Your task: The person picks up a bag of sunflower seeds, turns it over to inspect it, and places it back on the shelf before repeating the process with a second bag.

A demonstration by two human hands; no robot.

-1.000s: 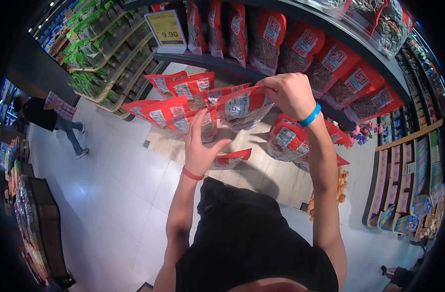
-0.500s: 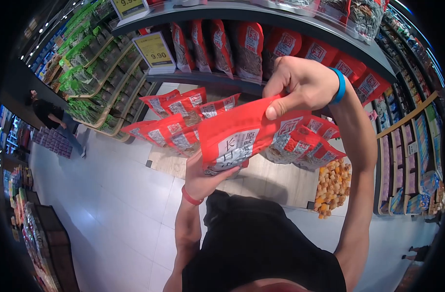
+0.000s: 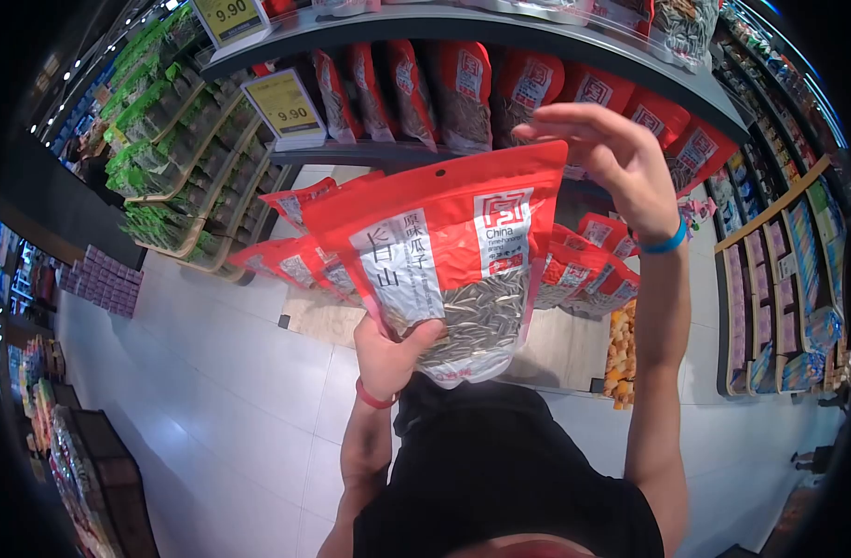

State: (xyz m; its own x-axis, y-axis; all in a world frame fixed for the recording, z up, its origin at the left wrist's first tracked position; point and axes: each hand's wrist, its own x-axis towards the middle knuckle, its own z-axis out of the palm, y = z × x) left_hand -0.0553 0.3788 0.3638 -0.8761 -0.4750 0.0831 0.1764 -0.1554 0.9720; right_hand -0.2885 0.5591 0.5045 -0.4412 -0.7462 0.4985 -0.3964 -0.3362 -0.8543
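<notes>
A red bag of sunflower seeds (image 3: 486,316) faces me, its striped seeds showing through a clear window. My left hand (image 3: 388,358), with a red wristband, grips the bag's lower left side, thumb across the front. At the bag's upper right corner is my right hand (image 3: 621,167), wearing a blue wristband. Its fingers are spread and bent, and nothing is in them. Behind the held bag, more red seed bags (image 3: 300,260) stand low on the display, partly hidden.
A dark shelf (image 3: 388,153) ahead carries a row of red bags (image 3: 467,93) and a yellow price sign (image 3: 284,107). Green packages (image 3: 160,139) fill racks at left. Stacked purple boxes (image 3: 105,279) stand on the floor. Orange-brown pieces (image 3: 621,358) show at the display's right.
The bag has turned from a tilted, folded view to face me squarely. My right hand has let go of its top edge and opened. The person at left is now mostly hidden.
</notes>
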